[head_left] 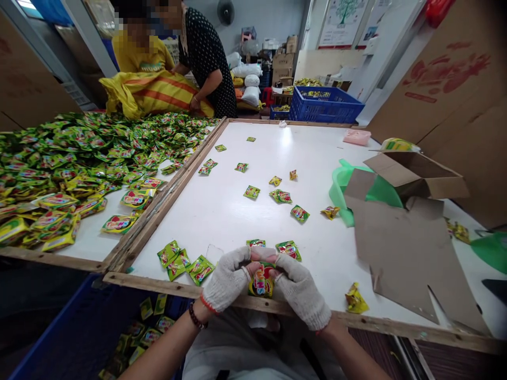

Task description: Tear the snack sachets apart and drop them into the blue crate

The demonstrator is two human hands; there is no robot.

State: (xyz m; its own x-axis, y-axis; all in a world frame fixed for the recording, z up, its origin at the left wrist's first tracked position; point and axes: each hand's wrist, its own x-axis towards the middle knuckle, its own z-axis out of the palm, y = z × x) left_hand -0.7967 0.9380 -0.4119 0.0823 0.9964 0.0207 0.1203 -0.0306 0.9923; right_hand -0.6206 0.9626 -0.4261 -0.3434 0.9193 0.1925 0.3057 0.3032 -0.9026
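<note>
Both my hands wear white knit gloves with bare fingertips. Between them, close to the table's front edge, is a small green and yellow candy packet (261,281) with colourful lettering. My left hand (228,278) pinches its left side, and my right hand (301,289) pinches its right side. Just beyond my fingers lie two more packets, one partly hidden by my hands and a green packet (289,250) beside my right fingers. Left of my left hand, several green packets (201,269) lie near the wooden rim.
A large heap of packets (79,153) covers the left table, behind a wooden divider (170,195). Flattened cardboard (404,253) and an open box (420,171) lie right. A blue crate (327,105) stands beyond the far edge. Two people handle a yellow sack (154,92) at back left.
</note>
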